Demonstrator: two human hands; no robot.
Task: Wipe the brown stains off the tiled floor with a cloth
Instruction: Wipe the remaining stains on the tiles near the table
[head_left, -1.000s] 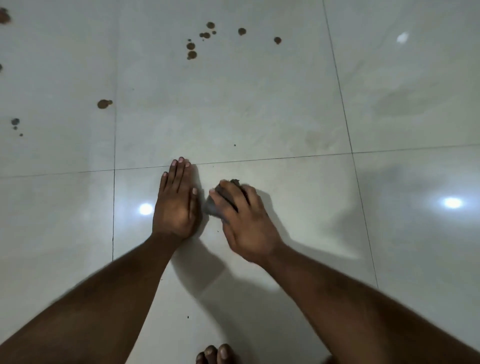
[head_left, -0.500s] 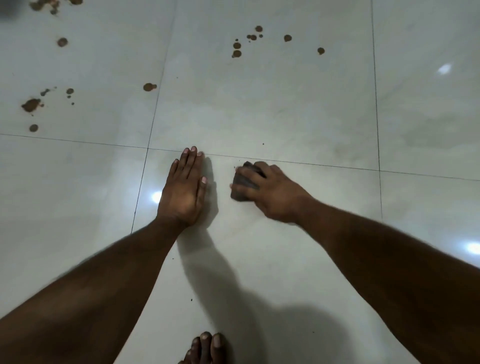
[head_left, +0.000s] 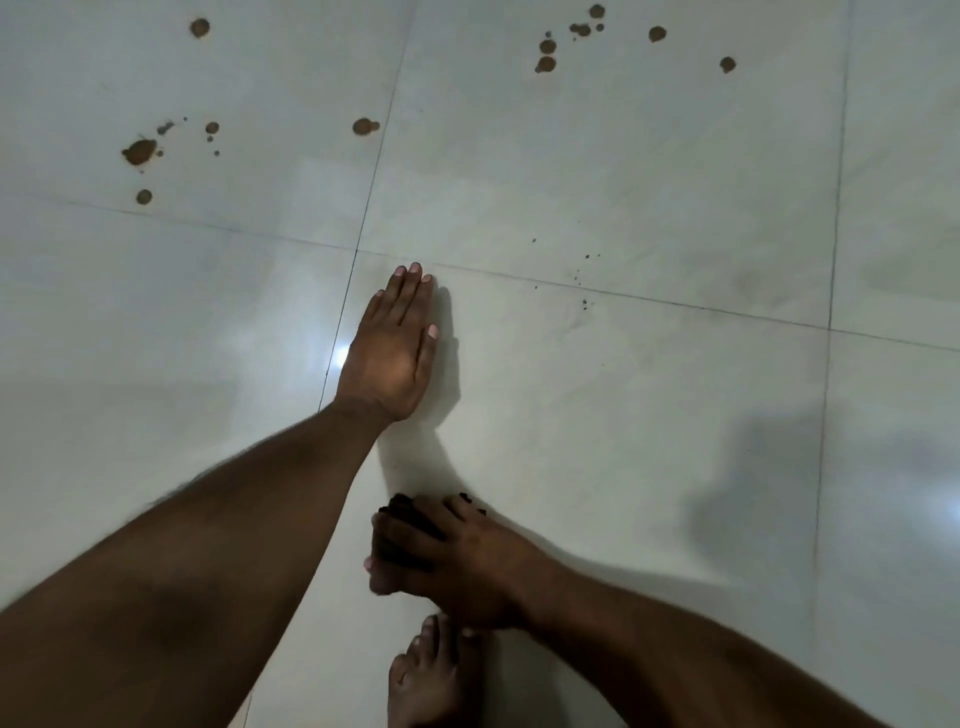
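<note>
My left hand (head_left: 392, 348) lies flat on the pale tiled floor (head_left: 649, 415), fingers straight and together, just below a grout line. My right hand (head_left: 457, 561) grips a dark bunched cloth (head_left: 410, 514) low on the floor, close to my foot; only the cloth's top shows between the fingers. Brown stains sit far ahead: a cluster at upper left (head_left: 139, 151), one blob by the vertical grout line (head_left: 365, 126), and several spots at upper right (head_left: 545, 64). Tiny dark specks (head_left: 584, 304) dot the tile to the right of my left hand.
My bare foot (head_left: 428, 675) stands at the bottom, right under my right hand. Grout lines cross the floor; bright light reflections show beside my left wrist and at the right edge. A dark shadow patch lies on the right tile.
My right hand has pulled the cloth back toward my foot, away from the grout line. My left hand stayed flat on the floor. More of the stains at upper left came into view.
</note>
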